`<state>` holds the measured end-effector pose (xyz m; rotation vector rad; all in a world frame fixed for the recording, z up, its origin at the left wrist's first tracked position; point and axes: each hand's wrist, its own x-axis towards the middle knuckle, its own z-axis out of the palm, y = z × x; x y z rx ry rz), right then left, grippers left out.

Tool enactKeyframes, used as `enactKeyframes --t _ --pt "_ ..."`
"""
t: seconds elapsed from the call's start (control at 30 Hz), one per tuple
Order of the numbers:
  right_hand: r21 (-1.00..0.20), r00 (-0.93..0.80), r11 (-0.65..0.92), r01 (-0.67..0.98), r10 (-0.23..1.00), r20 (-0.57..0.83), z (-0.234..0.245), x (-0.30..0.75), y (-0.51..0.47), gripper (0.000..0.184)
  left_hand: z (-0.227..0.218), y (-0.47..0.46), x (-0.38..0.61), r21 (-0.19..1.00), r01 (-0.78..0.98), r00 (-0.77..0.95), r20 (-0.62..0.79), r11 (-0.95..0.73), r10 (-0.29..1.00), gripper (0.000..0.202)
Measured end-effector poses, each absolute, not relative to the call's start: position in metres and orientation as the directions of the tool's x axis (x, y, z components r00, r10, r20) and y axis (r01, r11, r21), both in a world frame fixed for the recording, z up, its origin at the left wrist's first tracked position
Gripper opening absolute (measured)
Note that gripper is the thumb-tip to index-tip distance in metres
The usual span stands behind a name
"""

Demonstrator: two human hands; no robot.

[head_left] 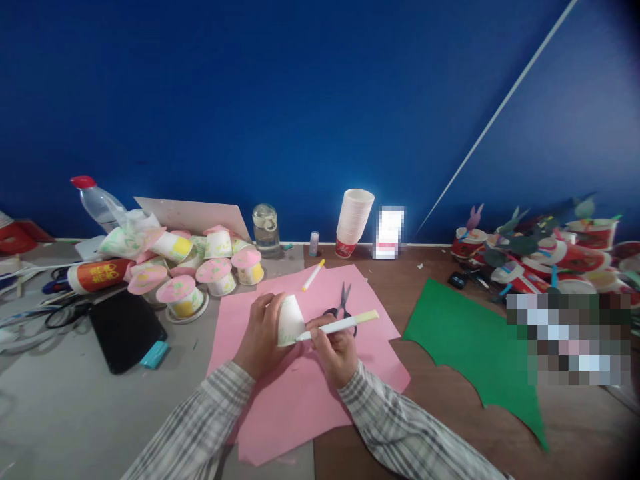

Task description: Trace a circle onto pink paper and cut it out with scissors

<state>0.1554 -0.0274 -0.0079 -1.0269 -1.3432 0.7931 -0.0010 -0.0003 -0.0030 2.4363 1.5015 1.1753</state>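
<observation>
My left hand [263, 337] grips a white paper cup [290, 320] that lies tilted above the pink paper [285, 413]. Pale green marks show near the cup's lower edge. Pinched in my right hand [333, 350] is a white marker [345, 325] with a pale yellow end, its tip at those marks. Just behind that hand, scissors [345, 300] rest on the pink paper, their handles partly hidden by the marker. A yellow-ended marker [313, 275] lies farther back on the sheet.
Decorated cups with pink tops [216, 275] crowd the left, beside a black tablet-like slab [127, 331]. A tall cup stack [355, 220] and a glass jar [267, 233] stand by the blue wall. Green paper [465, 340] lies right, near red cups with rabbit figures [469, 241].
</observation>
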Motion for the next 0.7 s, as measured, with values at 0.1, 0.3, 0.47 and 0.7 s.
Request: enactKeyframes --t 0.1,0.3,0.47,0.7 --pt "-0.922 0.102 0.369 0.117 0.919 0.381 -0.0070 0.1551 -0.0271 0.015 -0.0022 -0.0005 -0.0004 0.403 0.744 0.243 0.580 -0.533 0.777 0.080" --pt "-0.937 0.176 0.348 -0.037 0.925 0.337 -0.0103 0.1541 -0.0239 0.017 -0.0035 0.0008 -0.0005 0.387 0.748 0.246 0.594 -0.539 0.766 0.077" --pt "-0.937 0.147 0.349 0.003 0.927 0.346 -0.0106 0.1549 -0.0247 0.016 -0.0016 -0.0002 -0.0002 0.390 0.752 0.243 0.584 -0.531 0.774 0.079" --pt "-0.942 0.163 0.334 0.023 0.929 0.333 -0.0101 0.1548 -0.0232 0.016 -0.0027 0.0002 -0.0008 0.415 0.743 0.234 0.573 -0.525 0.785 0.080"
